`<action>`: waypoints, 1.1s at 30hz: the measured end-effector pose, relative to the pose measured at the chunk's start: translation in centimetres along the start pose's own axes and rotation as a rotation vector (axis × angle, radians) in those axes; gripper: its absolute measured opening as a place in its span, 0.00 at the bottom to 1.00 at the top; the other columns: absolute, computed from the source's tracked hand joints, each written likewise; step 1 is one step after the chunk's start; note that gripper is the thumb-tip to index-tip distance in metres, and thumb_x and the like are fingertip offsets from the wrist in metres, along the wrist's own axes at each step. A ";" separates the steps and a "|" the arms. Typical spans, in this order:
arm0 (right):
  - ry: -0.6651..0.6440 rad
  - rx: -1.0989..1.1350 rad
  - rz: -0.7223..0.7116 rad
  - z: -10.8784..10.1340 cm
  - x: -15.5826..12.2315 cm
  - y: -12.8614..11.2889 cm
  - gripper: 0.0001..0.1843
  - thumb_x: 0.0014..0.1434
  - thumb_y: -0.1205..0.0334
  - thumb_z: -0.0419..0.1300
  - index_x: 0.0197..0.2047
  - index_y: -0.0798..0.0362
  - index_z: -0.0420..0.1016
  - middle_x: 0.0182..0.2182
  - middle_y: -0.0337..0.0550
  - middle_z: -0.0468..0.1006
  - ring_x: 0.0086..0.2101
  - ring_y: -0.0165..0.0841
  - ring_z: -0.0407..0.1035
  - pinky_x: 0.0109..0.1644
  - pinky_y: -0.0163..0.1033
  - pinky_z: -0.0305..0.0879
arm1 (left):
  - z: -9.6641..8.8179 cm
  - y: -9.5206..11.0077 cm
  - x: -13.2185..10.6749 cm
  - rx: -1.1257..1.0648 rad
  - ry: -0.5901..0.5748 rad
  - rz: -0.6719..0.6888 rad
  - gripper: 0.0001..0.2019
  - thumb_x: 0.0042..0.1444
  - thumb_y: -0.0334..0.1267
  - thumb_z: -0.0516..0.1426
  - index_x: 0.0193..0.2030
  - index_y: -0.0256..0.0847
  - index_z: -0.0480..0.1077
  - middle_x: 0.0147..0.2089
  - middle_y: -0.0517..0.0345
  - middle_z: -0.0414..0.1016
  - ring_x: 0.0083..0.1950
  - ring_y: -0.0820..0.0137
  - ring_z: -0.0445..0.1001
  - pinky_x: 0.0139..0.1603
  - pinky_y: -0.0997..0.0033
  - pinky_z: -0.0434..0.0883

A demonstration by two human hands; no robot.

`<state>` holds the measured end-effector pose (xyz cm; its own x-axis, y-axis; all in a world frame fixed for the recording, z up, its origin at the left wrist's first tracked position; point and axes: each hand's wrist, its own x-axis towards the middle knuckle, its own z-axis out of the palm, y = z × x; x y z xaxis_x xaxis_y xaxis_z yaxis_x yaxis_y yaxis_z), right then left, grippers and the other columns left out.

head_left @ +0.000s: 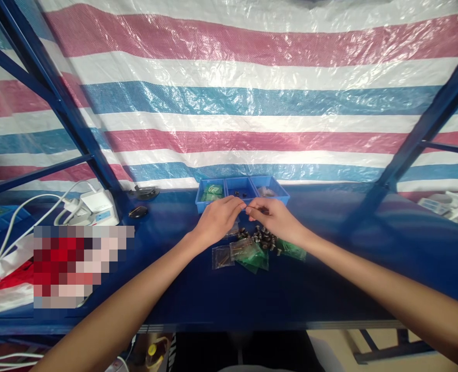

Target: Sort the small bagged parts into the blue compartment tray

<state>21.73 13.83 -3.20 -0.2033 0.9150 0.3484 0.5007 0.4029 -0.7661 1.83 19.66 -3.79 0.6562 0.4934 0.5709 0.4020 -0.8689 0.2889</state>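
Note:
My left hand (218, 219) and my right hand (274, 218) meet over the blue table (213, 294), fingertips pinched together on a thin small part (248, 208) that is too small to name. Below them lies a heap of small dark metal parts (263, 238). Beside the heap are small clear plastic bags (223, 256) and green bags (257, 257). Just behind the hands stand three joined blue bins (241, 192) with small items inside.
A white device with cables (97, 204) and a dark mouse-like object (138, 211) sit at the left. A red and white bag (10, 281) lies near the left edge. Blue frame posts (418, 139) rise on both sides. A striped tarp (252, 103) forms the backdrop.

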 end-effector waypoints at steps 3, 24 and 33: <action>0.025 -0.011 -0.008 0.0 0.0 -0.1 0.17 0.69 0.49 0.56 0.33 0.52 0.74 0.32 0.45 0.79 0.34 0.39 0.74 0.40 0.44 0.67 | 0.0 0.1 -0.1 0.027 -0.011 0.003 0.17 0.75 0.41 0.45 0.42 0.38 0.71 0.37 0.55 0.73 0.34 0.69 0.69 0.34 0.69 0.60; 0.090 -0.228 -0.126 -0.5 0.2 0.5 0.11 0.70 0.62 0.54 0.37 0.52 0.76 0.29 0.38 0.77 0.24 0.29 0.60 0.29 0.37 0.52 | -0.1 0.1 0.1 -0.036 -0.055 -0.037 0.12 0.69 0.42 0.56 0.35 0.39 0.72 0.31 0.62 0.70 0.30 0.74 0.65 0.32 0.72 0.59; -0.004 -0.222 -0.118 -0.5 0.5 1.0 0.13 0.70 0.61 0.53 0.37 0.52 0.76 0.32 0.40 0.79 0.26 0.30 0.64 0.30 0.37 0.53 | -0.6 -0.1 0.2 0.087 -0.031 -0.030 0.19 0.67 0.55 0.57 0.37 0.41 0.74 0.34 0.61 0.72 0.32 0.73 0.68 0.31 0.72 0.59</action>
<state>22.58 14.63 -3.49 -0.2745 0.8624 0.4254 0.6462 0.4930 -0.5825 1.52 19.83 -3.31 0.6620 0.5210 0.5388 0.4744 -0.8478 0.2368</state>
